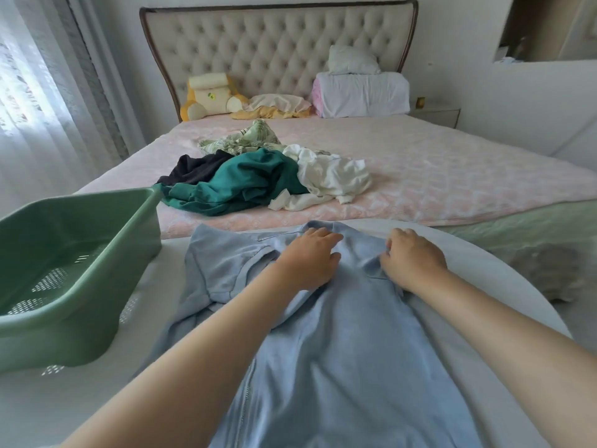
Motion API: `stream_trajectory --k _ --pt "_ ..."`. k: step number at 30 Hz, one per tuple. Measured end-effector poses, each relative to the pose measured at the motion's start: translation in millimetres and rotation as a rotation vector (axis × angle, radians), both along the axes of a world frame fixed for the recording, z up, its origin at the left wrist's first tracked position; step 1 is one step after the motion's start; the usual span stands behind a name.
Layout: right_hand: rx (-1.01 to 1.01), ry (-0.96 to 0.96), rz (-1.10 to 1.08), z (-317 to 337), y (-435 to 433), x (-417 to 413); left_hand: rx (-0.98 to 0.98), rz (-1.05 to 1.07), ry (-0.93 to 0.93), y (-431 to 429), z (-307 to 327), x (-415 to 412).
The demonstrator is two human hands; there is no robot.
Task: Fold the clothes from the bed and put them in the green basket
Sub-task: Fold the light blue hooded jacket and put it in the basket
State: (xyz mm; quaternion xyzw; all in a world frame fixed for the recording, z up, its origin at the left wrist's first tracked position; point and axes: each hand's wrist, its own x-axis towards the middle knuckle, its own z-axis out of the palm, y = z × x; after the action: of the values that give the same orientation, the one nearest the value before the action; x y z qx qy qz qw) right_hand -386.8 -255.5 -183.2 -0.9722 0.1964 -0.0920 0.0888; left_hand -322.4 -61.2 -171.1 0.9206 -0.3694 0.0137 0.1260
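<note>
While the curtain hangs at the far left, the green basket stands below it on the left side of a white table, holding no clothes, its far corner close to the foot of the bed; just right of that corner, on the pink bed cover, an unfolded heap lies together: a black garment at its left, a teal garment in the middle, a leaf-print piece behind, a white garment at its right.

Nearer the camera, a light blue shirt lies spread on the table, collar toward the bed, one sleeve turned in on its left side; the left hand rests flat on it just below the collar, fingers straight and together; the right hand, just beside, has its fingers curled and pinches the cloth at the shirt's right shoulder.

Against the padded headboard sit a yellow plush toy to the left and stacked pillows to the right.
</note>
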Motion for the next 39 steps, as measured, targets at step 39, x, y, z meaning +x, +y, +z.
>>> stream_trajectory --k 39 --pt "0.720 -0.401 0.231 17 57 5 -0.399 0.247 -0.092 2 -12 -6"
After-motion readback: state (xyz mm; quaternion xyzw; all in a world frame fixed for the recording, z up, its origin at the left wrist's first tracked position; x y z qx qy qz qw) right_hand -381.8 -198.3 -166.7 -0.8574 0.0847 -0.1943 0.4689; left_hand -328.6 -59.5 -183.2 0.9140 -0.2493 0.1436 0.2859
